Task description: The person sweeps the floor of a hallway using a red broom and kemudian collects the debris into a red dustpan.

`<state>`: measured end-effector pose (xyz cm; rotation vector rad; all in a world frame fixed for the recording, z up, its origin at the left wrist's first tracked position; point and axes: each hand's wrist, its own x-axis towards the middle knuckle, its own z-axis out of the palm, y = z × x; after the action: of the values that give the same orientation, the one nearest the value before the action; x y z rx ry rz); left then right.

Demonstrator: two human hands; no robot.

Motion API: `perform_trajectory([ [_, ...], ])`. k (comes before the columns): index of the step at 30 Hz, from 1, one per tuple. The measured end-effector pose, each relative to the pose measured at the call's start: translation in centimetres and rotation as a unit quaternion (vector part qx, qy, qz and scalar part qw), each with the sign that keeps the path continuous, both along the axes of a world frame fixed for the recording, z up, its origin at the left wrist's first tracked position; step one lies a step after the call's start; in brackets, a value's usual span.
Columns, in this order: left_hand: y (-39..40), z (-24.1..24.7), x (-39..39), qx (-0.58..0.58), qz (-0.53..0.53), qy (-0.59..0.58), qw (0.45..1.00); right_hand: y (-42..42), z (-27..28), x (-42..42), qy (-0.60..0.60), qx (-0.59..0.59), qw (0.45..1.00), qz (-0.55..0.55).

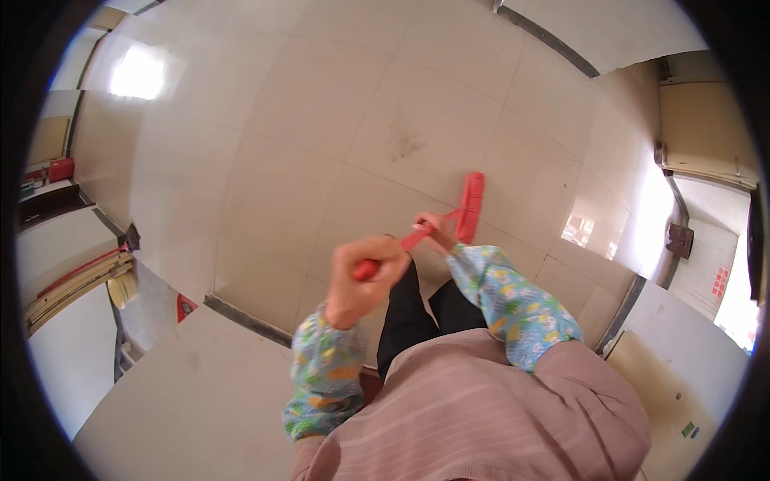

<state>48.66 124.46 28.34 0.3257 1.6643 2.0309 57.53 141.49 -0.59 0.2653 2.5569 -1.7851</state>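
A red broom rests its head on the tiled floor ahead of me, to the right of the middle. Around the rounded top end of its handle my left hand is closed, slightly blurred. Further down the handle my right hand grips it, close to the broom head. Patterned sleeve covers reach over both forearms. On the pale floor tiles, beyond the broom head, lies a patch of dark dirt.
A wall with dark skirting stands close on my left. To the right are a wooden door and a doorway. Another broom shows at the far left, near a door's edge. A wall corner juts in at the upper right.
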Motion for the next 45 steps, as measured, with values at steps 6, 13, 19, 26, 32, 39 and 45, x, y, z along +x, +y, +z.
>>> perform_trajectory([
  [6,-2.3,8.7,-5.8,-0.157,-0.098,0.187,0.965,-8.2,6.4,-8.8,0.06,-0.072,0.987,-0.13],
  [13,0.1,14.1,-3.6,-0.064,-0.145,0.333,0.93,-4.5,14.8,-9.9,0.11,-0.051,0.991,-0.054],
  [19,0.3,12.0,-3.0,-0.043,0.005,0.258,0.965,3.2,15.2,-14.6,0.135,0.083,0.984,0.086],
  [26,13.8,-2.6,-5.9,-0.116,0.323,0.079,0.936,13.9,3.5,-26.4,0.168,0.225,0.96,-0.021],
  [32,16.4,-4.4,-8.6,-0.193,0.378,0.033,0.905,13.2,-5.1,-30.2,0.136,0.294,0.933,0.16],
  [39,9.5,7.0,-6.1,-0.267,0.388,0.083,0.878,2.3,3.5,-22.2,0.157,0.06,0.955,0.246],
  [45,13.9,13.8,-6.6,-0.22,0.445,0.103,0.862,6.5,13.0,-22.1,0.124,0.013,0.962,0.244],
])
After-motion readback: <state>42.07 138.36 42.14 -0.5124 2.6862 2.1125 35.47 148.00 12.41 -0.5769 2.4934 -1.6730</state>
